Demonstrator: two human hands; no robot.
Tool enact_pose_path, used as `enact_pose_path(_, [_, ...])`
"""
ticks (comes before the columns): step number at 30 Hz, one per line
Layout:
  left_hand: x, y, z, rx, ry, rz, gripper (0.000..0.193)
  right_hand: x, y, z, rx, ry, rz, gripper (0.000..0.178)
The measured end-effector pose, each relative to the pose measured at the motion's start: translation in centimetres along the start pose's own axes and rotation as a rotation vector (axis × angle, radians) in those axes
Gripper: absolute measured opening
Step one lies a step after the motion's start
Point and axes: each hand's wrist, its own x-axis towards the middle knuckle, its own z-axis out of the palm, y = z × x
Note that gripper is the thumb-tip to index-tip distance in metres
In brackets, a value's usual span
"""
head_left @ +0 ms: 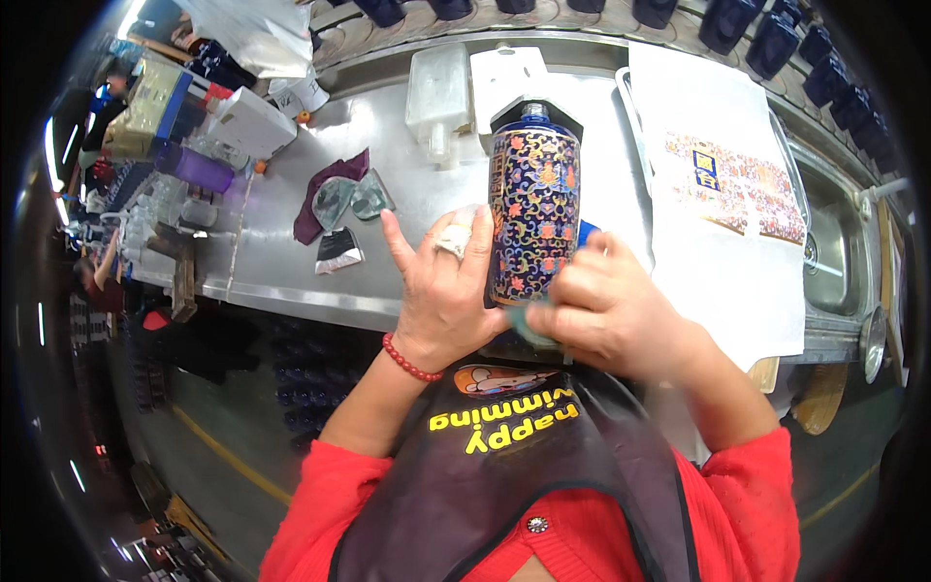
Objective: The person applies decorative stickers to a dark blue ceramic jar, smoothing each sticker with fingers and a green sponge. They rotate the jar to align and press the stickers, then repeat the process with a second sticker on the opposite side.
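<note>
A dark blue bottle point(535, 204) with a colourful floral pattern lies before me, its neck pointing away. My left hand point(441, 276) is open, fingers spread, with the index finger along the bottle's left side and the thumb near its base. One finger wears a white wrap. At the bottle's lower right, my right hand point(606, 306) is closed on a pale green translucent scraper point(531, 328), partly hidden by the fingers and blurred. Similar green pieces point(335, 201) rest on a purple cloth point(312, 215) to the left. A dark hexagonal piece point(561, 114) is behind the bottle's neck.
The metal table point(407, 209) carries a clear container point(436, 92) and a white box point(509, 73). On the right, printed pattern sheets point(747, 184) lie on white paper point(679, 272), beside a sink point(836, 242). Several dark blue bottles point(727, 24) line the back.
</note>
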Motion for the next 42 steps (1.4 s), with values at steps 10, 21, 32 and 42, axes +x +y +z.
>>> enact_pose_path(10, [-1.3,-0.7,2.0,-0.216,-0.002,-0.124,0.123,0.1,-0.1,-0.2,0.013,-0.083,0.153,0.014])
enact_pose_path(21, [-0.2,-0.4,0.2,-0.154,-0.031,-0.057,0.12,1.8,1.2,-1.0,0.322,-0.208,0.134,0.014])
enact_pose_path(32, [-1.4,-0.3,2.2,-0.296,0.014,-0.153,0.122,3.7,2.7,-1.3,0.313,0.006,0.746,0.016])
enact_pose_path(42, [-2.0,-0.9,2.1,-0.285,-0.061,-0.187,0.116,6.5,4.3,-1.0,0.104,0.242,0.75,0.012])
